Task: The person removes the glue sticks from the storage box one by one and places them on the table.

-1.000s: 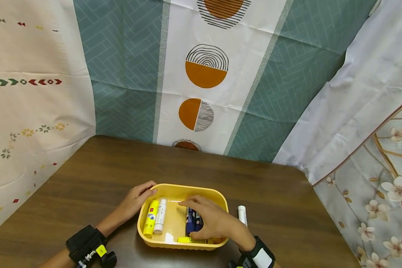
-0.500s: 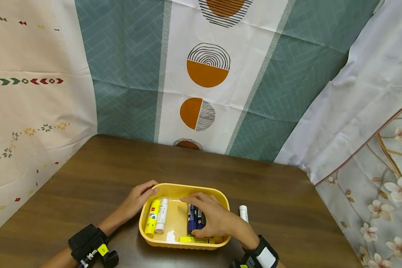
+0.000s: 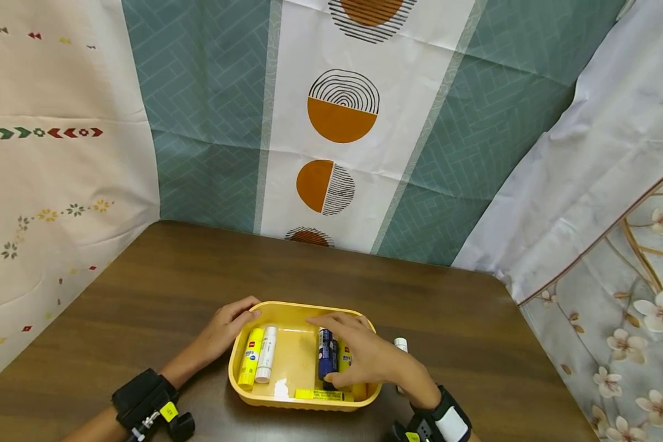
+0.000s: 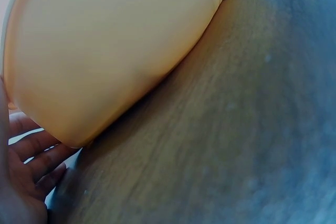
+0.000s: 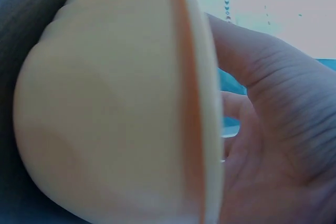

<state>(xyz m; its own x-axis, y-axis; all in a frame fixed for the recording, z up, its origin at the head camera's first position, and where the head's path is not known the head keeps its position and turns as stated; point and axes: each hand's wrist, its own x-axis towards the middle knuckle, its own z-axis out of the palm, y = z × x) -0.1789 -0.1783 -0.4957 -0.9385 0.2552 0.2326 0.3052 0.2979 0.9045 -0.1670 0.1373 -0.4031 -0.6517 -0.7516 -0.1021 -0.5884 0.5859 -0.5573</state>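
Observation:
A yellow plastic basket [image 3: 287, 403] stands on the table. My left hand [image 3: 229, 328] grips its far left corner, thumb over the rim and fingers outside. My right hand [image 3: 364, 353] reaches over the right side and holds a navy glue stick [image 3: 325, 353] lengthwise, thumb at its near end; its far end lies under the fingers. Beside it, partly covered, are a second navy glue stick [image 3: 334, 356] and a yellow one [image 3: 345, 356]. A yellow glue stick [image 3: 251, 359] and a white glue stick [image 3: 267, 355] lie side by side at the basket's left.
Along the basket's near wall lies a yellow stick with dark print [image 3: 324, 395]. Another white glue stick [image 3: 401, 344] is on the brown table [image 3: 453, 344], right of the basket, partly behind the right forearm. Patterned cloths [image 3: 210, 153] hang behind and beside the table.
My right hand has shifted rightward with the navy glue stick, which now overlaps the second navy one. The yellow glue stick beside them has come into view. The left hand stays on the rim.

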